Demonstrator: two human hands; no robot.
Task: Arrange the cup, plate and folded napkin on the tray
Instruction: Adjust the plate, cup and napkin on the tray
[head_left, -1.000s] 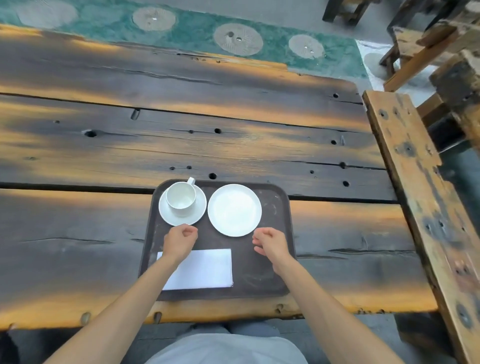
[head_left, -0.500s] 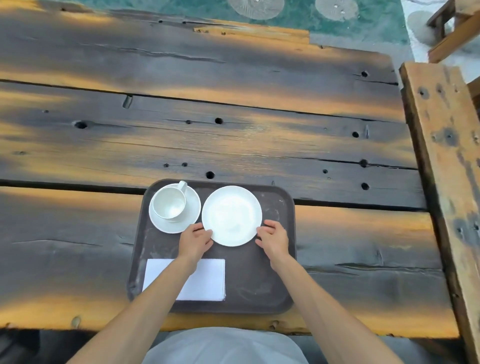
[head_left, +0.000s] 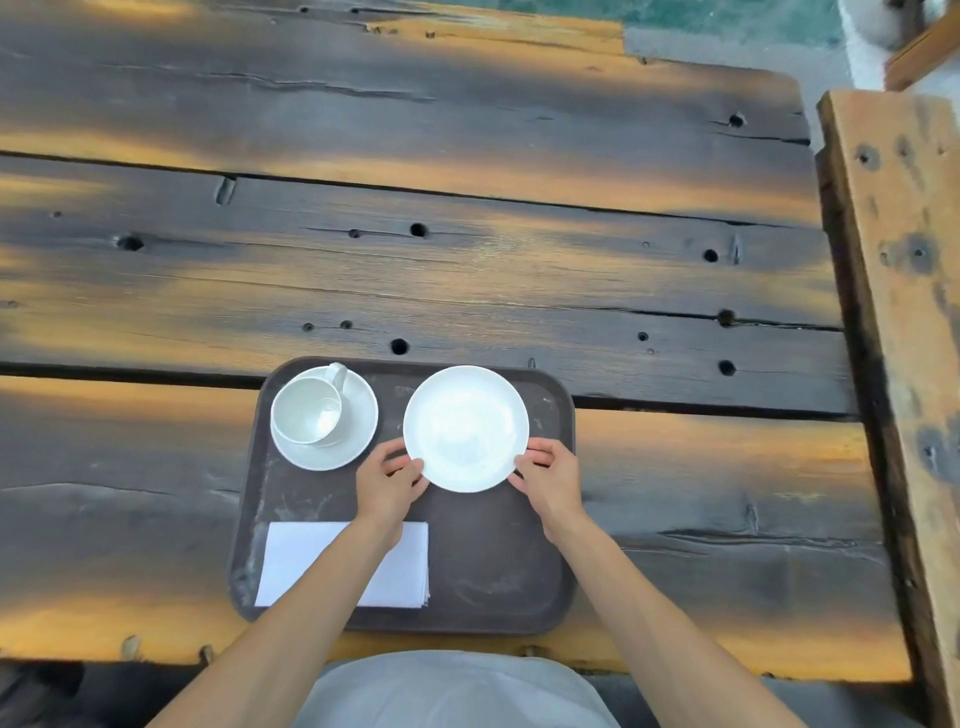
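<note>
A dark brown tray (head_left: 488, 561) lies at the table's near edge. At its far left a white cup (head_left: 307, 410) stands on a white saucer (head_left: 358, 431), handle pointing away. A white plate (head_left: 466, 427) sits at the tray's far right. My left hand (head_left: 387, 480) grips the plate's near-left rim and my right hand (head_left: 548, 475) grips its near-right rim. A folded white napkin (head_left: 296, 561) lies flat at the tray's near left, partly hidden under my left forearm.
The table (head_left: 415, 270) is made of wide dark and orange planks with holes and cracks. A rough wooden beam (head_left: 898, 312) runs along the right side. Green flooring (head_left: 727, 15) shows beyond the far edge.
Both hands moved forward from the tray's middle and took hold of the plate's rim. The plate now sits farther right, with a wider gap to the saucer. The camera tilted down.
</note>
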